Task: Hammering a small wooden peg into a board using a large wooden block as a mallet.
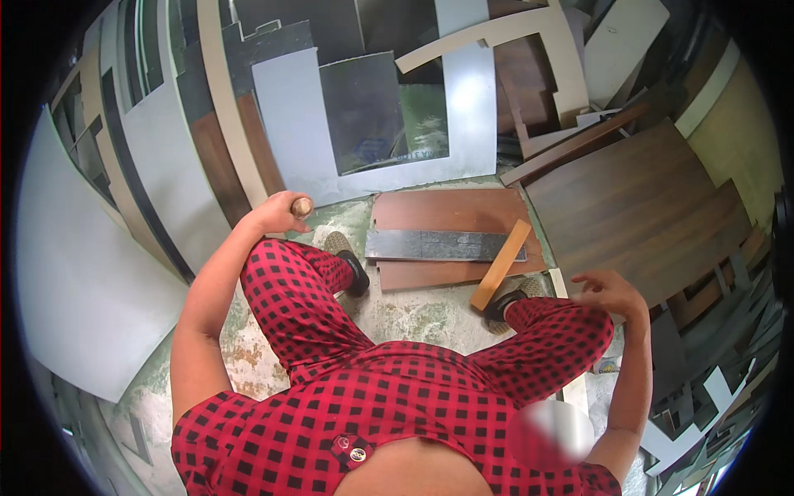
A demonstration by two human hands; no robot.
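Note:
My left hand [277,213] is closed around a round-ended wooden handle [303,207] above my left knee; the rest of that tool is hidden. Over by my right knee, my right hand [614,293] has its fingers loosely apart and holds nothing. Between my feet and the leaning boards lies a reddish-brown board [447,211] on the floor. A dark grey strip [438,245] runs across it. One narrow light-wood block [501,264] lies slantwise over the strip's right end, its near tip beside my right foot.
A large pale panel [99,273] leans at the left. Ahead stands a white cut-out frame [413,175] with dark sheets. A wide brown board [637,207] slopes at the right, above a pile of offcuts [703,413].

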